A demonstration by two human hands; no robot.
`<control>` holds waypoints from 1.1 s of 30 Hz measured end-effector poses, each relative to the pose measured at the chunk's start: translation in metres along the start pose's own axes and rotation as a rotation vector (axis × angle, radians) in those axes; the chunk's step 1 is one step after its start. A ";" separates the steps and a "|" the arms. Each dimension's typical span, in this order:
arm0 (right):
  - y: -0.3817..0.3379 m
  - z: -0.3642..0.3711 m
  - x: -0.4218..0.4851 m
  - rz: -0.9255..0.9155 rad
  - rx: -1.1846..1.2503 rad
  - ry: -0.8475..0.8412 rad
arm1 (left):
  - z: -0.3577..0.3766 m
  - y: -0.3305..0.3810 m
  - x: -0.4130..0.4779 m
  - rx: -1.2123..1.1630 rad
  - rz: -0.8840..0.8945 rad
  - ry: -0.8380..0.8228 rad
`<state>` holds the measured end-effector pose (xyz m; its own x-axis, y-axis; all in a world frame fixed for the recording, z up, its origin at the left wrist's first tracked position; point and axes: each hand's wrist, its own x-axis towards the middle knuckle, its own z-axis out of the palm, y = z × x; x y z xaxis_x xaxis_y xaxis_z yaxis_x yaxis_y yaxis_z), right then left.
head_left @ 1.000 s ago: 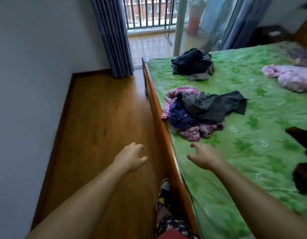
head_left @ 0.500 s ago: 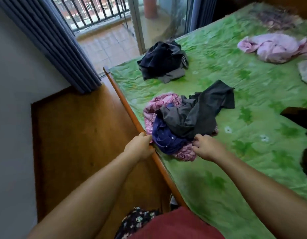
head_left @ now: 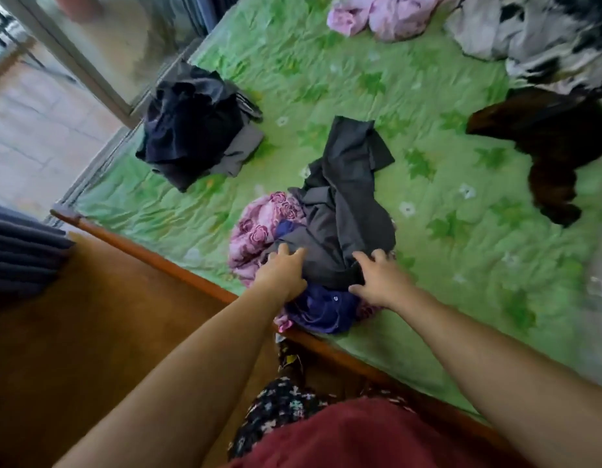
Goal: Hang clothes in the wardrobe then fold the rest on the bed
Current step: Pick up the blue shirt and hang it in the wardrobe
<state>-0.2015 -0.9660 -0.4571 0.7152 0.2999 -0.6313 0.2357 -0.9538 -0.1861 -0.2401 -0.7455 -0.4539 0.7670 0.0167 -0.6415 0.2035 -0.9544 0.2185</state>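
Both hands on the nearest clothes pile at the bed's edge.

The left hand (head_left: 282, 272) and right hand (head_left: 380, 280) rest with fingers spread on a dark grey garment (head_left: 340, 214), neither visibly clamped on it. That garment lies over a pink floral piece (head_left: 259, 224) and a blue one (head_left: 323, 309) on the green bedsheet (head_left: 445, 265), just beside the wooden bed frame (head_left: 164, 261). 4 other clothing heaps lie farther back.

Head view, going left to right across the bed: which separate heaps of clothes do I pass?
Dark navy heap → pink-and-grey pile under both hands → lilac garment → dark brown garment.
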 end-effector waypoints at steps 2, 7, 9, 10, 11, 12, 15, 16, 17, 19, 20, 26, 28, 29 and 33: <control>-0.015 0.011 0.013 0.082 0.049 -0.024 | -0.001 -0.012 0.015 0.035 0.044 -0.029; -0.031 0.038 0.044 0.217 0.208 -0.043 | 0.006 -0.028 0.051 0.105 0.090 -0.095; -0.029 0.049 0.054 0.281 0.276 -0.009 | 0.013 -0.025 0.064 0.102 0.107 -0.149; -0.028 0.054 0.059 0.315 0.313 0.022 | 0.017 -0.022 0.069 0.106 0.111 -0.176; -0.027 0.058 0.065 0.347 0.355 0.052 | 0.021 -0.019 0.074 0.118 0.112 -0.192; -0.027 0.061 0.071 0.375 0.400 0.065 | 0.025 -0.017 0.078 0.137 0.113 -0.202; -0.025 0.072 0.090 0.397 0.477 0.079 | 0.036 -0.012 0.090 0.203 0.120 -0.181; -0.026 0.074 0.094 0.380 0.487 0.105 | 0.037 -0.011 0.093 0.208 0.121 -0.160; -0.027 0.074 0.097 0.355 0.512 0.141 | 0.037 -0.010 0.095 0.199 0.122 -0.126; -0.030 0.068 0.105 0.306 0.606 0.219 | 0.034 -0.006 0.102 0.147 0.128 -0.048; -0.033 0.060 0.108 0.289 0.657 0.249 | 0.029 -0.004 0.105 0.102 0.130 -0.021; -0.056 -0.057 0.138 0.188 0.848 0.396 | -0.051 0.006 0.130 -0.308 0.135 0.247; -0.063 -0.112 0.156 0.081 0.852 0.471 | -0.096 0.010 0.145 -0.400 0.140 0.360; -0.067 -0.140 0.165 0.032 0.833 0.503 | -0.121 0.012 0.153 -0.436 0.143 0.414; -0.075 -0.243 0.196 -0.103 0.702 0.595 | -0.221 0.014 0.177 -0.491 0.169 0.614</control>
<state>0.0809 -0.8323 -0.3840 0.9788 0.1569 -0.1318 0.0031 -0.6546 -0.7560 0.0332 -0.6900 -0.4020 0.9800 0.1809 -0.0835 0.1898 -0.7209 0.6665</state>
